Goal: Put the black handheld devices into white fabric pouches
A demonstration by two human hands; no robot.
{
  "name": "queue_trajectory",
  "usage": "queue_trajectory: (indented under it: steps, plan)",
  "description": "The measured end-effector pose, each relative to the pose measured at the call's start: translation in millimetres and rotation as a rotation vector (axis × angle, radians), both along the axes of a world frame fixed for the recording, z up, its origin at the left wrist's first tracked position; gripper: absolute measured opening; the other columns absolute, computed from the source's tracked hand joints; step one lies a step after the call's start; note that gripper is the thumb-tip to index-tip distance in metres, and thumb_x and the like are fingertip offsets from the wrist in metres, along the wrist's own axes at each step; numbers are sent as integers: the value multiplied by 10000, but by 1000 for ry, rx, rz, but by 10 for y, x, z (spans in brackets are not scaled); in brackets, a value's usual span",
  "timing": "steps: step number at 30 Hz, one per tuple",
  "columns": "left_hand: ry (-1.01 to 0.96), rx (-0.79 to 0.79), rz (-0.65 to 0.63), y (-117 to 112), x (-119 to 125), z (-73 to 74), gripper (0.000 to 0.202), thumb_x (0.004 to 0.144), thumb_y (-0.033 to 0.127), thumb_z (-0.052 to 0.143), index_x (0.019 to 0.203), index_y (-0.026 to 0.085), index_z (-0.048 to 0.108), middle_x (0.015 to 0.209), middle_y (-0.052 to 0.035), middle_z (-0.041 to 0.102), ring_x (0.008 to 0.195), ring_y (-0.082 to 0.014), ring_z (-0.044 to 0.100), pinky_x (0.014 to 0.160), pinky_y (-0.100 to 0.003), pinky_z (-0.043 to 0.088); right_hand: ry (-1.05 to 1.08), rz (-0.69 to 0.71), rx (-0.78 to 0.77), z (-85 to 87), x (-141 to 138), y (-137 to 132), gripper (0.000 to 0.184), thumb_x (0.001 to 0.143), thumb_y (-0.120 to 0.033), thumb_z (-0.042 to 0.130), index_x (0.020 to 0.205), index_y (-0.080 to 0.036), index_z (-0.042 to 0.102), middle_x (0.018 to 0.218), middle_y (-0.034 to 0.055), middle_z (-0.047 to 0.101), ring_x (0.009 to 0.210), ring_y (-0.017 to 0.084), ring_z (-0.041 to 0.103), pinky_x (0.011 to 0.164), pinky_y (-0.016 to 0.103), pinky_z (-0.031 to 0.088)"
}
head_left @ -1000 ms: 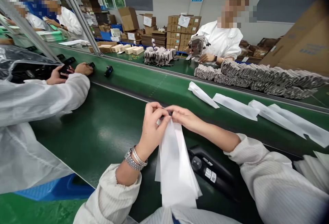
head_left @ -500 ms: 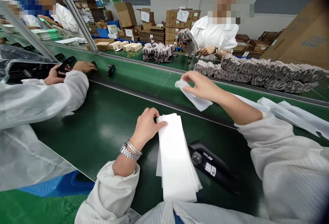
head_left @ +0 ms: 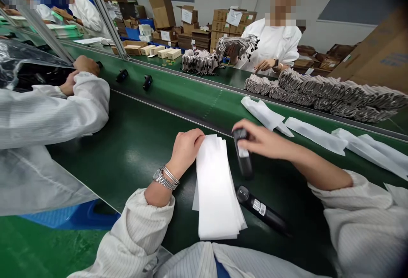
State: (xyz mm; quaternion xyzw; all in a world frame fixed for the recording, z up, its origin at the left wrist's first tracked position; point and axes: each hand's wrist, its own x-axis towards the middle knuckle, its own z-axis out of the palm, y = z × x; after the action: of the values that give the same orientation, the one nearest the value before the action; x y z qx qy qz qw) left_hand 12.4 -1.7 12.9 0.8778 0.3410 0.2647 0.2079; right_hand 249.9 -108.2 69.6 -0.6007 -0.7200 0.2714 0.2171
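Note:
My left hand pinches the top left corner of a stack of thin white sleeves lying fanned on the green table. To the right of the stack, my right hand grips a black handheld device by its upper end. It is raised, stands nearly upright, and is slightly blurred. A second black handheld device, with round buttons and white labels, lies slantwise on the table below it. Beyond my right hand, a white sleeve lies on the green belt, in line with several similar ones.
A co-worker's hands are at the left, by a plastic-lined bin. Small black devices sit on the belt. Across it, another person handles grey cord bundles, with more bundles piled at right. A metal post rises at left.
My right hand has let go of a white sleeve, now on the belt, and come back with one of the two black devices from the table. My left hand stays at the stack.

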Motion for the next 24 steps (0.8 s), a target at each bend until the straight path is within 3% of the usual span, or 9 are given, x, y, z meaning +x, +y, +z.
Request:
queue_trajectory:
  steps: [3, 6, 11, 14, 17, 20, 22, 24]
  plan:
    - [-36, 69, -81, -17, -2, 23, 160, 952, 211, 475, 844, 196, 593, 789, 24, 612, 735, -129, 547, 800, -295, 353, 368, -304, 351, 7, 34, 312, 446, 861, -457, 563, 1240, -278, 410, 1058, 43, 537, 781, 174, 579, 599, 283, 471]
    - [-35, 128, -125, -28, -5, 36, 112, 926, 248, 559, 840, 199, 611, 907, 0, 600, 870, -151, 559, 872, -320, 339, 545, -376, 490, -72, -25, 568, 507, 850, -509, 579, 1264, -300, 376, 1121, 53, 507, 820, 177, 584, 596, 284, 496]
    - [-103, 59, -152, -86, 0, 85, 107, 906, 292, 600, 849, 210, 639, 973, -34, 546, 956, -179, 541, 927, -338, 378, 628, -264, 390, -240, -189, 683, 521, 834, -501, 631, 1263, -291, 424, 1082, 46, 531, 733, 156, 574, 553, 274, 494]
    - [-237, 14, -185, -158, 16, 136, 89, 909, 259, 588, 853, 206, 631, 1021, -52, 512, 1011, -186, 526, 938, -329, 420, 587, -111, 291, -336, -325, 614, 446, 861, -522, 605, 1222, -270, 531, 1120, 51, 567, 858, 186, 602, 683, 301, 517]
    - [-386, 7, -119, -218, 39, 169, 77, 911, 229, 570, 854, 197, 610, 1019, -57, 482, 1007, -180, 516, 922, -315, 455, 563, 93, 150, -429, -492, 534, 451, 888, -616, 518, 992, -202, 663, 1069, 63, 618, 1030, 225, 574, 844, 327, 478]
    - [-482, -19, 19, -222, 54, 166, 97, 910, 200, 549, 818, 187, 579, 963, -46, 475, 955, -167, 518, 888, -303, 471, 589, 261, -132, -486, -582, 526, 495, 810, -649, 601, 814, -156, 647, 821, 30, 606, 805, 179, 565, 737, 296, 452]
    - [-505, -56, 47, -186, 51, 146, 115, 915, 202, 539, 804, 185, 567, 951, -38, 494, 935, -158, 521, 861, -291, 470, 598, 216, -181, -461, -518, 604, 479, 781, -621, 640, 789, -142, 620, 735, 6, 564, 686, 136, 510, 659, 260, 408]
    - [-465, -99, 52, -128, 32, 115, 133, 921, 219, 530, 798, 183, 561, 928, -29, 521, 886, -148, 523, 809, -279, 459, 570, 19, -24, -358, -334, 747, 460, 807, -603, 598, 792, -143, 600, 727, 3, 552, 658, 125, 479, 631, 248, 374]
